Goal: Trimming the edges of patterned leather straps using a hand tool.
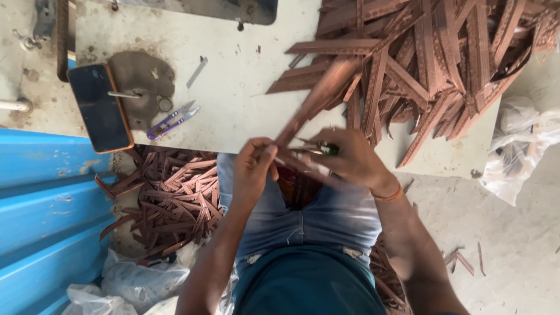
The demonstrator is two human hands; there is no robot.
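left hand (255, 166) and right hand (344, 157) gripping brown strip (315, 102) (blurred) — table edge (233, 140)

Work table (245, 76): pale, stained, scuffed top, standing over a grey concrete floor (513, 245) that is showing dust and scattered scraps. Blue corrugated metal sheet (41, 204): lying along the left edge. Clear plastic bags (519, 146): sitting crumpled on the floor at right; more bags (128, 280) resting at lower left. Pipe end (14, 105): showing at the far left. Light: even daylight falling across the tabletop, casting soft shadows.
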